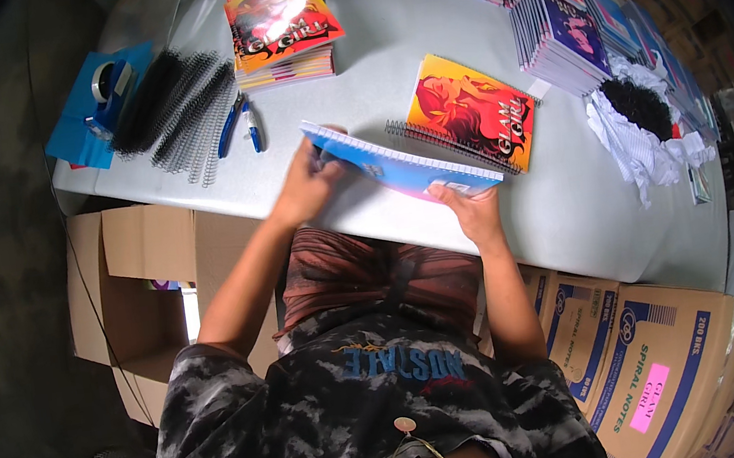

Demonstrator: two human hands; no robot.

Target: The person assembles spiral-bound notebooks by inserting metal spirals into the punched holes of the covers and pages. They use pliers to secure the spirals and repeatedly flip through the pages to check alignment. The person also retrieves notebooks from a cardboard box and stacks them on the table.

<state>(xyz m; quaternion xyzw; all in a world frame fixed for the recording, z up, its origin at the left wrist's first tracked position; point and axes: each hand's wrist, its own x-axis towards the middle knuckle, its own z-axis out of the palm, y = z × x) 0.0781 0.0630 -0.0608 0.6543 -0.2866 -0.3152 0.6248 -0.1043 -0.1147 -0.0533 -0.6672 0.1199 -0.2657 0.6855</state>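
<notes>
A blue-covered notebook [377,165] is held tilted over the table's near edge, its long white edge with a row of punched holes turned upward. At its left end my left hand [310,185] is closed around it, thumb on the blue cover. My right hand [473,213] grips the right end, thumb also on the cover. Just beyond lies a red and yellow spiral notebook [470,113] with a dark coil along its near side. Loose black spiral coils [194,113] lie at the left, with two blue pens or cutters [242,125] beside them.
A stack of red and yellow notebooks [284,31] stands at the far middle. Blue tape dispenser [108,92] sits far left. More notebook stacks [553,38] line the back right, near a white cloth [629,139]. Cardboard boxes [663,366] stand below the table at both sides.
</notes>
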